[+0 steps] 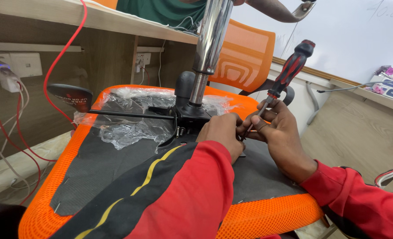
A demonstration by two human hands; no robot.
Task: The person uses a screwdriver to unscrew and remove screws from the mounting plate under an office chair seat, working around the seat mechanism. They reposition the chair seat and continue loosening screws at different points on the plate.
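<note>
While the orange chair seat (pixel 72 163) lies upside down with its black underside (pixel 99 163) facing up, both hands are working close together at the metal plate (pixel 192 117) bolted to the middle of it. The right hand (pixel 278 132) is closed around a screwdriver (pixel 285 77) with a red and black handle, pinching the shaft low down between thumb and fingers; the handle tilts up and away to the right, and the tip goes down out of sight between the two hands. The left hand (pixel 223 132) is curled into a loose fist right beside that tip, touching the plate's near edge. Whether it grips a screw or only steadies the plate, I cannot tell, since the fingers hide it.

Rising from the plate is the shiny steel column (pixel 209 40), already seated, and a black lever (pixel 125 114) with a paddle end (pixel 70 96) sticks out to the left. Crumpled clear plastic wrap (pixel 130 119) lies on the seat just behind the plate. By my reading, the plate sits in place and the fastening is under way, with the screws at the near edge being driven now. How many are in or left, the view does not show. Behind stands an orange mesh backrest (pixel 245 57), and another person's arm (pixel 276 11) reaches in at the top.
</note>
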